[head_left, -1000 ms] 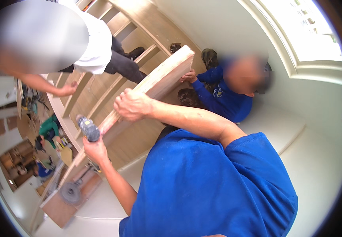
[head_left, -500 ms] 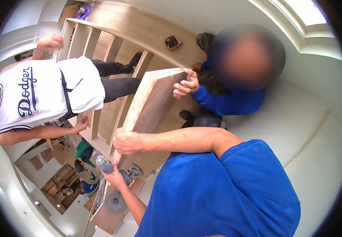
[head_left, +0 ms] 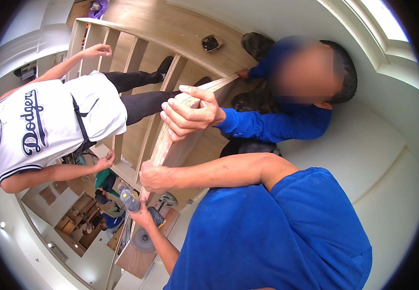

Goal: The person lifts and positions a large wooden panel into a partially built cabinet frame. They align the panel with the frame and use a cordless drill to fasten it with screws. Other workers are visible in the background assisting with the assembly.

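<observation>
change: since half a second ago the view swings closer over the board (head_left: 180,140); the co-worker's hands (head_left: 187,116) now clasp its upper edge nearer the camera, where before one hand held its far corner.
meaning: board is now steadied from two sides, so it looks more firmly held in its slot of the frame (head_left: 137,53).
board: pale plywood panel, seen edge-on, tilted, running from the lower left up toward the co-worker in blue; it stands among the ribs of the wooden frame.
right hand (head_left: 155,176): fingers wrapped and pressed shut round the board's lower edge, forearm coming across from the right, elbow bent by the blue shirt.
left hand (head_left: 144,216): closed round the grip of a drill (head_left: 131,200), held just below the right hand and close beside the board; drill's nose points up-left; whether its tip touches the wood i cannot tell.
co-worker's hands: stacked one over the other, fingers curled over the board's top edge, sleeves blue.
other person: in a white jersey (head_left: 50,123) and dark trousers, stands inside the frame to the left; one hand (head_left: 104,160) rests on a rib near the drill, the other (head_left: 100,50) on the frame's far rail.
below: a room with boxes and a round sander-like tool (head_left: 144,240) on a plank, well under the hands.
</observation>
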Available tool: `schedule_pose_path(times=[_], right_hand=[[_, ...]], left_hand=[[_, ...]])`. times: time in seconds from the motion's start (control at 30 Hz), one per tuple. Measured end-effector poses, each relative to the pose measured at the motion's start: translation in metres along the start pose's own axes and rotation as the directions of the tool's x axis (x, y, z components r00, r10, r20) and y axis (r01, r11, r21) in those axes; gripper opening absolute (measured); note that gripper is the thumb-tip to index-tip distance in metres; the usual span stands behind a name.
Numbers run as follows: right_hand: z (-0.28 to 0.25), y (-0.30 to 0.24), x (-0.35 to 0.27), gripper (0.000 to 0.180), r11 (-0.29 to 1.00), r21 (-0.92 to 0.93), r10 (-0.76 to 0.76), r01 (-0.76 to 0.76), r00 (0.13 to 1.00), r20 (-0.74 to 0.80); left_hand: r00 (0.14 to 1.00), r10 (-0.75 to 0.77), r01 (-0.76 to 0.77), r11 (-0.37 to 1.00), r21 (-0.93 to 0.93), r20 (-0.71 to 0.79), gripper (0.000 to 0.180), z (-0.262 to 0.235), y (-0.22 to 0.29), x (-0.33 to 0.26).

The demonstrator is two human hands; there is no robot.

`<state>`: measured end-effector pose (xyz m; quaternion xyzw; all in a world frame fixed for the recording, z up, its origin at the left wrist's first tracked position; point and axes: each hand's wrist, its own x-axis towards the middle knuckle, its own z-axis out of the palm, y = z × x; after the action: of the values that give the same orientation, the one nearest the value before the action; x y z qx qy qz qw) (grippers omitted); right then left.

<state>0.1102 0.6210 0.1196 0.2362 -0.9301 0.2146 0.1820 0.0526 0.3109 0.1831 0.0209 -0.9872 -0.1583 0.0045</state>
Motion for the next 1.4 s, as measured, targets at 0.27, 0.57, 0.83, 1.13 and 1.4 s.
schedule_pose_path(times=[0.27,0.57,0.83,1.13,1.4], right_hand=[[-0.017,0.002,-0.006,0.033,0.997,0.072,0.014,-0.019,0.997,0.072],[-0.017,0.008,-0.003,0.035,0.998,0.07,-0.017,0.009,0.993,0.113],[-0.027,0.004,-0.006,0.024,0.989,0.099,0.092,-0.112,0.978,0.185],[-0.06,0.031,-0.007,0.034,1.0,-0.009,0.031,-0.029,0.98,0.194],[-0.084,0.014,0.008,0.049,0.996,0.051,0.063,-0.076,0.972,0.225]], left_hand=[[0.998,-0.057,0.057,0.998,0.007,0.013,0.059,0.001,0.012,-0.007],[0.997,-0.073,0.072,0.997,0.013,0.007,0.068,0.003,0.016,-0.01],[0.997,0.076,-0.074,0.997,0.036,-0.032,0.074,0.002,0.056,-0.045],[0.897,-0.327,0.008,0.685,-0.728,-0.299,0.044,-0.054,-0.029,-0.044],[0.893,-0.45,0.009,-0.013,-1.0,0.014,0.056,-0.089,-0.211,-0.072]])
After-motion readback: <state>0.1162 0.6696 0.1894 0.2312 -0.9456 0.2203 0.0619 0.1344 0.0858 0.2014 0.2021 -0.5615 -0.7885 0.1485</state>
